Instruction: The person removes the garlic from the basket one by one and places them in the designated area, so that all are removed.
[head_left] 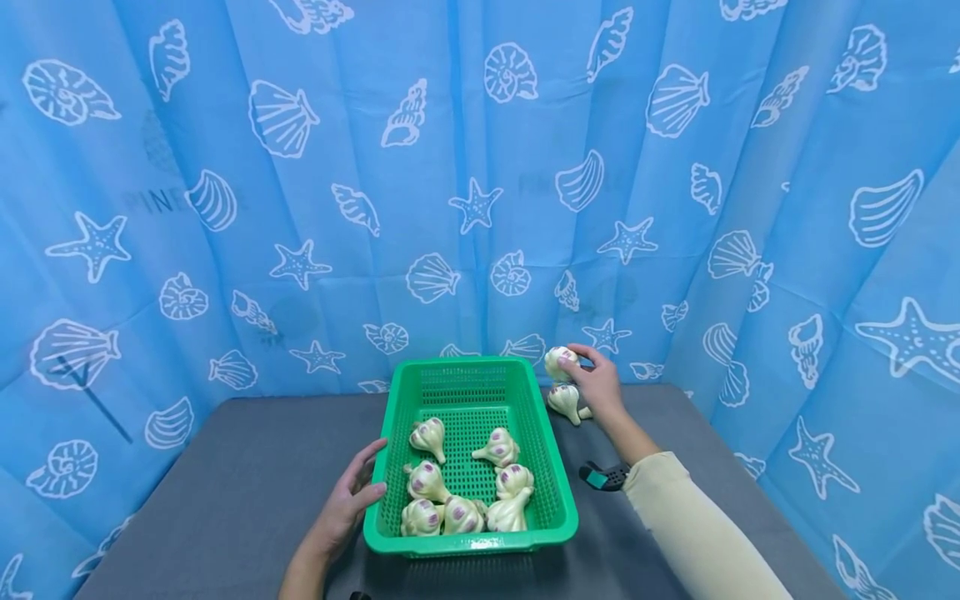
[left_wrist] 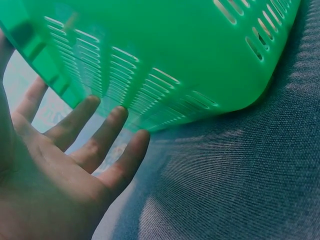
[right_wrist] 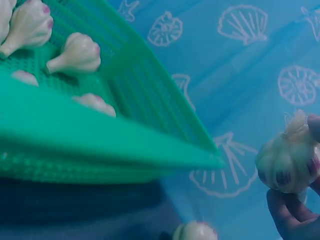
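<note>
Green perforated plastic basket [head_left: 465, 546], seven garlic bulbs [head_left: 463, 517] inside. Right hand [head_left: 602, 385], outside basket's far right corner: fingers and thumb pinching one garlic bulb [head_left: 558, 362]. Left hand [head_left: 345, 502], basket's left side: fingers spread. Handling, advisably: light pinch, bulb kept clear of basket's rim, left hand steadying basket.

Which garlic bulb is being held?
The garlic bulb in the right-hand grip, right of the green basket. Other visible bulbs lie unheld in the basket or on the gray table.
</note>
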